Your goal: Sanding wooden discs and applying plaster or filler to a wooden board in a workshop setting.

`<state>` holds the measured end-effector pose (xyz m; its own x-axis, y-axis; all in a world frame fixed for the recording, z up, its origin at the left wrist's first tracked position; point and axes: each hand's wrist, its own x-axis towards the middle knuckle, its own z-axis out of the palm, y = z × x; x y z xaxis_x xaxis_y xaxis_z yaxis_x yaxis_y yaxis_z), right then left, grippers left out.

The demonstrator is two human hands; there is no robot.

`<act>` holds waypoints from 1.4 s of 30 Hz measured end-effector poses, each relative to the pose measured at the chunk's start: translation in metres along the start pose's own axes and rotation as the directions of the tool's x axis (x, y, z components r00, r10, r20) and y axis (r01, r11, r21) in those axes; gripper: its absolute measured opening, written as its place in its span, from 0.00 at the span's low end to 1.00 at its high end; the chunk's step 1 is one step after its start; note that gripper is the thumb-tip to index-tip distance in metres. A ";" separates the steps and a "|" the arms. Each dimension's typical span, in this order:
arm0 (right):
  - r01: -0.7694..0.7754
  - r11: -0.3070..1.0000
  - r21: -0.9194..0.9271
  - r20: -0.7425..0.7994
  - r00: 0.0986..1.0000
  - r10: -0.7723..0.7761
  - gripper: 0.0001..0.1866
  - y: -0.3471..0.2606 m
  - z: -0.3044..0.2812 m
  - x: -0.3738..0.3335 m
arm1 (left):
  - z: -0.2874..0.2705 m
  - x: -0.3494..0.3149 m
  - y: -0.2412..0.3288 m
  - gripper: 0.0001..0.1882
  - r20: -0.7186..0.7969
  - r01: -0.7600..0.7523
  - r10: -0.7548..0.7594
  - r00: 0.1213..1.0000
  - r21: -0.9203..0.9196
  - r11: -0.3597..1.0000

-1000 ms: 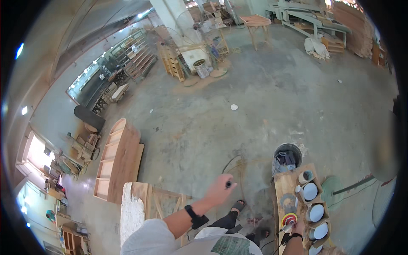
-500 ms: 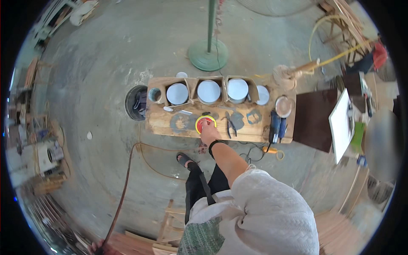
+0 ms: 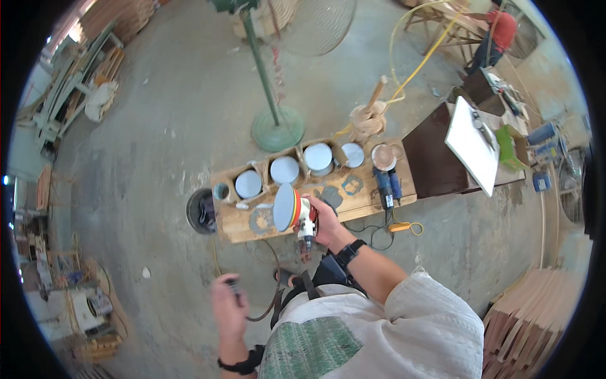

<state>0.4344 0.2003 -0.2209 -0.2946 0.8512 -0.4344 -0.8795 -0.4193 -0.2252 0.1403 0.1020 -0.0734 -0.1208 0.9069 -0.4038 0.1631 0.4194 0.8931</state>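
Observation:
My right hand [image 3: 327, 222] is closed around an air sander [image 3: 305, 222], lifted above the near edge of the wooden bench. The sander is tilted, so its round grey sanding disc [image 3: 285, 207] faces left and its fitting points toward me. Lower and to the left, my left hand [image 3: 228, 309] is closed on the end of an air hose [image 3: 276, 265], slightly blurred. A dark metal coupling shows at its fingers. The hose end and the sander are apart. Behind the sander stand several stacks of round grey sanding discs [image 3: 285, 170] in cardboard holders.
On the bench [image 3: 237, 234], blue power tools [image 3: 385, 189] lie at the right end. A dark bucket [image 3: 202, 211] stands to the left. Beyond rises a green fan stand [image 3: 278, 129]; a brown cabinet [image 3: 426, 151] adjoins the right. A person in red [image 3: 502, 30] is far right.
My right hand has lifted the sander off the bench and tipped it over. My left hand has brought the hose from the lower left toward the middle. The view has shifted.

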 end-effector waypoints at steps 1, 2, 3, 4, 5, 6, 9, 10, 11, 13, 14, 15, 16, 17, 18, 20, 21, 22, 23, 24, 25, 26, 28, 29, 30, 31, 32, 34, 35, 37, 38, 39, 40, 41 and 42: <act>0.068 0.998 -0.009 -0.018 0.998 -0.068 0.17 -0.007 0.035 -0.014 | 0.020 0.009 -0.009 0.17 0.124 -0.108 0.088 0.988 0.166 0.980; 0.146 0.989 -0.019 -0.045 0.988 -0.147 0.19 -0.016 0.064 -0.028 | 0.049 0.007 0.009 0.17 0.264 -0.242 0.187 0.946 0.197 0.950; 0.186 0.982 -0.030 -0.028 0.982 -0.187 0.19 -0.023 0.088 -0.041 | 0.073 0.001 0.031 0.18 0.394 -0.379 0.277 0.876 0.210 0.901; 0.267 0.963 -0.036 0.004 0.964 -0.267 0.21 -0.029 0.111 -0.055 | 0.087 -0.003 0.043 0.18 0.408 -0.417 0.314 0.857 0.191 0.889; 0.341 0.939 -0.037 0.043 0.940 -0.340 0.24 -0.034 0.132 -0.066 | 0.095 -0.006 0.053 0.19 0.501 -0.463 0.326 0.802 0.175 0.869; 0.371 0.928 -0.044 0.074 0.927 -0.367 0.24 -0.039 0.151 -0.078 | 0.101 -0.008 0.065 0.20 0.586 -0.508 0.333 0.738 0.158 0.847; 0.519 0.854 -0.041 0.178 0.845 -0.505 0.26 -0.049 0.194 -0.114 | 0.108 -0.016 0.101 0.22 0.646 -0.518 0.384 0.660 0.021 0.855; 0.543 0.838 -0.040 0.206 0.826 -0.525 0.26 -0.050 0.204 -0.123 | 0.108 -0.019 0.108 0.22 0.649 -0.549 0.414 0.639 0.008 0.836; 0.604 0.794 -0.068 0.243 0.782 -0.574 0.27 -0.051 0.211 -0.130 | 0.108 -0.022 0.113 0.21 0.668 -0.562 0.425 0.611 -0.013 0.827; 0.705 0.703 -0.092 0.346 0.685 -0.641 0.25 -0.052 0.221 -0.142 | 0.112 -0.024 0.103 0.18 0.668 -0.509 0.460 0.585 -0.139 0.849; 0.753 0.653 -0.082 0.432 0.617 -0.658 0.22 -0.051 0.225 -0.148 | 0.118 -0.031 0.103 0.17 0.617 -0.410 0.473 0.629 -0.253 0.876; 0.787 0.606 -0.117 0.449 0.586 -0.675 0.20 -0.050 0.233 -0.154 | 0.120 -0.032 0.108 0.16 0.602 -0.408 0.491 0.630 -0.281 0.869; 0.813 0.561 -0.156 0.452 0.564 -0.691 0.19 -0.046 0.242 -0.164 | 0.120 -0.036 0.110 0.16 0.591 -0.392 0.495 0.637 -0.305 0.868; 0.823 0.548 -0.147 0.461 0.547 -0.699 0.19 -0.044 0.247 -0.167 | 0.121 -0.035 0.110 0.14 0.575 -0.427 0.534 0.620 -0.324 0.844; 0.818 0.548 -0.175 0.470 0.558 -0.684 0.19 -0.042 0.252 -0.168 | 0.119 -0.033 0.110 0.14 0.577 -0.440 0.544 0.609 -0.325 0.837; 0.817 0.540 -0.200 0.477 0.563 -0.675 0.20 -0.039 0.257 -0.169 | 0.116 -0.033 0.108 0.14 0.541 -0.452 0.575 0.614 -0.355 0.818; 0.805 0.549 -0.225 0.448 0.586 -0.676 0.20 -0.036 0.259 -0.169 | 0.113 -0.034 0.107 0.16 0.526 -0.476 0.576 0.625 -0.328 0.816; 0.789 0.562 -0.251 0.418 0.611 -0.672 0.20 -0.032 0.260 -0.167 | 0.111 -0.034 0.108 0.16 0.524 -0.480 0.579 0.625 -0.327 0.814; 0.754 0.613 -0.236 0.410 0.649 -0.641 0.21 -0.028 0.258 -0.161 | 0.107 -0.035 0.109 0.16 0.509 -0.492 0.593 0.624 -0.334 0.804; 0.752 0.616 -0.236 0.412 0.651 -0.637 0.21 -0.023 0.260 -0.158 | 0.104 -0.036 0.110 0.17 0.493 -0.503 0.605 0.625 -0.339 0.795; 0.776 0.567 -0.277 0.436 0.627 -0.645 0.20 -0.018 0.263 -0.156 | 0.100 -0.037 0.110 0.17 0.491 -0.503 0.604 0.628 -0.336 0.796; 0.796 0.515 -0.317 0.461 0.604 -0.650 0.19 -0.012 0.265 -0.153 | 0.098 -0.039 0.110 0.17 0.475 -0.478 0.604 0.640 -0.369 0.797; 0.773 0.550 -0.316 0.504 0.628 -0.593 0.21 -0.007 0.256 -0.140 | 0.089 -0.037 0.102 0.17 0.456 -0.447 0.596 0.661 -0.399 0.800; 0.816 0.373 -0.441 0.573 0.576 -0.583 0.23 -0.003 0.254 -0.134 | 0.085 -0.026 0.087 0.16 0.481 -0.463 0.561 0.674 -0.318 0.828; 0.828 0.173 -0.533 0.643 0.529 -0.553 0.26 0.002 0.251 -0.128 | 0.080 -0.013 0.069 0.15 0.502 -0.474 0.524 0.688 -0.235 0.848; 0.836 0.185 -0.517 0.653 0.525 -0.546 0.30 0.008 0.247 -0.120 | 0.074 0.007 0.045 0.16 0.583 -0.540 0.538 0.609 -0.191 0.819; 0.832 0.193 -0.520 0.658 0.534 -0.531 0.30 0.012 0.242 -0.114 | 0.069 0.018 0.023 0.16 0.570 -0.536 0.539 0.621 -0.193 0.822; 0.729 -0.163 -0.665 0.733 0.594 -0.331 0.30 0.018 0.230 -0.113 | 0.054 0.031 -0.030 0.16 0.589 -0.375 0.438 0.679 -0.234 0.897; 0.669 -0.246 -0.702 0.712 0.643 -0.282 0.30 0.024 0.226 -0.112 | 0.038 0.055 -0.068 0.25 0.674 -0.120 0.187 0.714 -0.146 0.982; 0.622 -0.278 -0.732 0.681 0.691 -0.244 0.31 0.040 0.206 -0.103 | 0.012 0.033 -0.049 0.28 0.569 0.198 0.100 0.816 -0.439 0.877; 0.586 -0.307 -0.750 0.652 0.735 -0.187 0.33 0.053 0.197 -0.099 | -0.001 0.018 -0.039 0.32 0.473 0.409 -0.048 0.880 -0.702 0.582; 0.596 -0.292 -0.748 0.654 0.738 -0.167 0.31 0.070 0.189 -0.094 | -0.010 0.011 -0.036 0.32 0.461 0.407 -0.057 0.886 -0.712 0.571; 0.592 -0.288 -0.753 0.647 0.746 -0.157 0.31 0.083 0.186 -0.093 | -0.015 0.007 -0.031 0.36 0.407 0.329 0.053 0.912 -0.802 0.499; 0.580 -0.336 -0.742 0.645 0.754 -0.122 0.31 0.099 0.182 -0.093 | -0.021 0.002 -0.031 0.40 0.328 0.243 0.151 0.933 -0.880 0.409; 0.571 -0.381 -0.727 0.642 0.762 -0.084 0.30 0.113 0.180 -0.094 | -0.028 -0.001 -0.033 0.40 0.311 0.237 0.133 0.941 -0.886 0.398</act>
<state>0.2956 0.1296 -0.0490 -0.3907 0.8865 0.2481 0.4389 0.4163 -0.7963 0.1074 0.0862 -0.0971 0.2125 0.9223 -0.3227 -0.8317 0.3441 0.4358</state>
